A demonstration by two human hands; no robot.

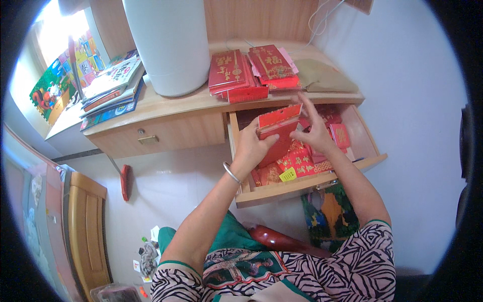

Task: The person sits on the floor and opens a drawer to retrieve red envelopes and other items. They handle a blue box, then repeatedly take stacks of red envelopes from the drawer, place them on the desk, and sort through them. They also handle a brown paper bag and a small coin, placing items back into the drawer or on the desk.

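Head view gives us a bundle of red envelopes (pixel 278 145) at the centre of the frame, above the open drawer (pixel 274 192); our left hand (pixel 250 148) grips its left side, thumb across its face, while our right hand (pixel 319 133) is loosely open, fingers spread, its thumb at the right edge, though we cannot tell whether it touches. With the bundle tilted and seemingly held mainly from one side, we judge that a slackening left thumb could let envelopes slide out and get lost among lookalikes below. Right of centre, the open drawer holds red packets (pixel 297 160) overlapping loosely, with a yellow tag (pixel 288 174) near its front. Higher up, two stacks of envelopes (pixel 229 70) sit near the front of the bench (pixel 151 104), where a raised right finger might nudge one over; what the shut drawer (pixel 181 133) left of centre contains, we cannot see
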